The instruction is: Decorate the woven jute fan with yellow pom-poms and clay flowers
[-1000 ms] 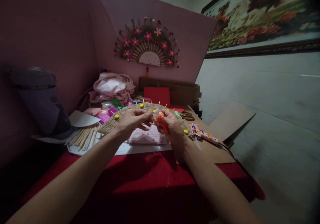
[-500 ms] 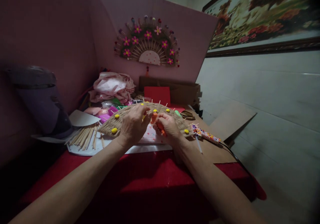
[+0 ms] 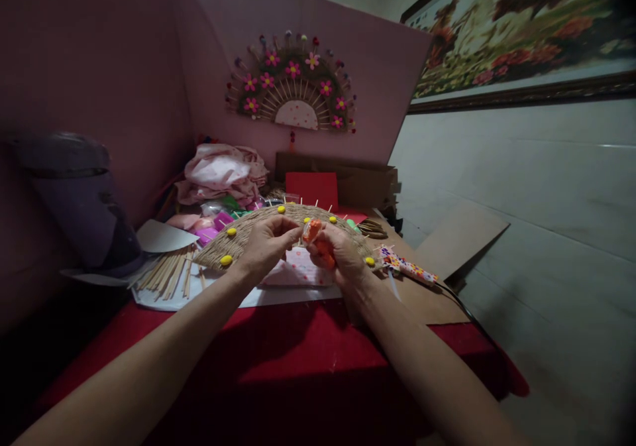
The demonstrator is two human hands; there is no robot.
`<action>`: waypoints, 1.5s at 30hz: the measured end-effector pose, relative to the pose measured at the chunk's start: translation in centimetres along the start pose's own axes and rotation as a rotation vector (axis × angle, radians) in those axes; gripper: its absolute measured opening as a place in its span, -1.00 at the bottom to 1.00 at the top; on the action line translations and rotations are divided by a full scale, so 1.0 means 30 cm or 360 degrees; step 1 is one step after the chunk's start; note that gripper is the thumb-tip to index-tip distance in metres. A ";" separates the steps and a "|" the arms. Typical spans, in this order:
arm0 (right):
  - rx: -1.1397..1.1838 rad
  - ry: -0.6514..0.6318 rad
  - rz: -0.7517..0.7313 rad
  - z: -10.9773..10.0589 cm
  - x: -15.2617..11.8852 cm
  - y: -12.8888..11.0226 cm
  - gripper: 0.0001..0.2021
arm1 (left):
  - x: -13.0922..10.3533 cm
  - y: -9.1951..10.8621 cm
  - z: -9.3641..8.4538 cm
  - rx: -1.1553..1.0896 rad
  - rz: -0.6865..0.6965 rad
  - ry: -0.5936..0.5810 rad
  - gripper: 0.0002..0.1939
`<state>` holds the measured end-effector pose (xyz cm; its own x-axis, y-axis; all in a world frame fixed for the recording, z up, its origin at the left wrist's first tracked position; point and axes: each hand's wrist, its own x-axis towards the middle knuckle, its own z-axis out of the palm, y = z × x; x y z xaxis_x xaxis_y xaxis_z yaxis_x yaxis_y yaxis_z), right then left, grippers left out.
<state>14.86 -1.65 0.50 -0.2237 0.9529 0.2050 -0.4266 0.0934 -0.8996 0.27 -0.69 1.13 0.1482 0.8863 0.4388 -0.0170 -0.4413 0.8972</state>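
Note:
In my right hand (image 3: 344,255) is an orange packet (image 3: 313,230), which looks like soft clay in clear plastic; the fingers wrap round it. My left hand (image 3: 263,247) is just left of it, thumb and forefinger pinched together; whatever they hold, if anything, is too small to make out. Behind both hands stands a twine-covered fan (image 3: 248,226) with yellow discs (image 3: 226,260) on its band and thin sticks poking from its upper edge. Its lower middle is a white dotted cloth piece (image 3: 298,271), partly hidden by my hands.
Left on the white sheet (image 3: 163,300) lie loose wooden sticks (image 3: 166,272). A flower-patterned glue gun (image 3: 412,270) rests on cardboard (image 3: 437,307) at right. Behind are crumpled cloth (image 3: 223,171), coloured packets (image 3: 206,234) and a red card (image 3: 312,191). A purple flask (image 3: 89,207) stands left.
My left hand has drawn slightly down and away from the fan's face. My right hand has turned the orange packet upward, showing more of it.

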 end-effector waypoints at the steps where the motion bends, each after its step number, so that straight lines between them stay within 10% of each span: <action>1: -0.0002 0.0004 -0.0016 0.001 -0.001 0.000 -0.85 | -0.003 0.001 0.002 0.0002 -0.0024 -0.0039 -0.77; 45: -0.0167 0.0073 -0.0152 0.001 0.003 0.008 -0.80 | -0.009 0.019 -0.018 0.0499 0.0217 -0.0229 -0.85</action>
<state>14.73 -1.56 0.31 -0.1454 0.9502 0.2757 -0.3495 0.2114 -0.9128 -0.33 -1.11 1.55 0.3034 0.7973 0.5217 0.2545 -0.5955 0.7620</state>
